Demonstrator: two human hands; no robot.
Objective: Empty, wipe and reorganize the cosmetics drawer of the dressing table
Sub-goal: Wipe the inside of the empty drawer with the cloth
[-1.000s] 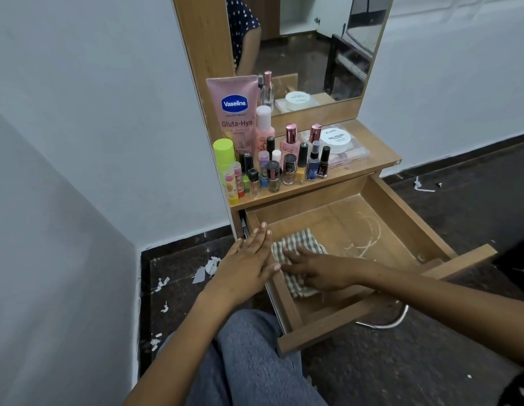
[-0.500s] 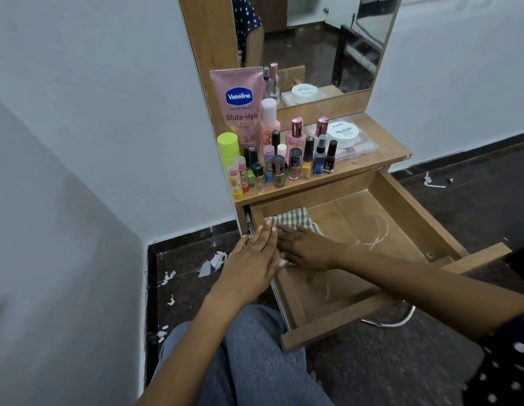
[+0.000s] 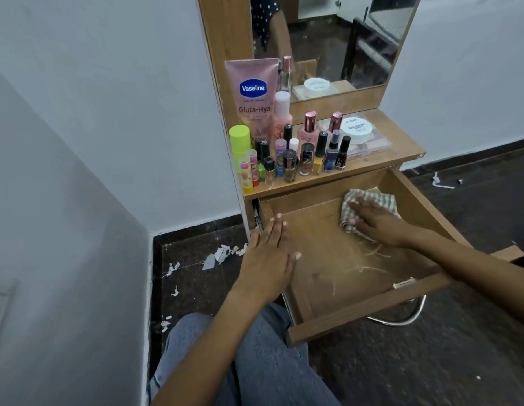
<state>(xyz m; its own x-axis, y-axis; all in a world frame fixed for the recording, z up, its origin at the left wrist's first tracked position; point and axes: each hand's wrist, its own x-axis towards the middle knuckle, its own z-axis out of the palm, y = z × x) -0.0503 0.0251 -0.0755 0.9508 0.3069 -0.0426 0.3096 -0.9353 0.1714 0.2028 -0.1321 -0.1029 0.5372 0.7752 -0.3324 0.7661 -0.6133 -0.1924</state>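
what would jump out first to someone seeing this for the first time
The pulled-out wooden drawer sits emptied, with the right hand pressing a checked cloth flat at its far right corner while the left hand rests on its left wall. Above it, the shelf is crowded with cosmetics, the tall pink Vaseline tube leaning at the back left. White paper scraps litter the dark floor to the left.

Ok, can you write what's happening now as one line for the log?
step: wiping | right hand: presses cloth | left hand: flat on drawer edge

The right hand (image 3: 378, 222) hides much of the checked cloth (image 3: 381, 199), perhaps half.
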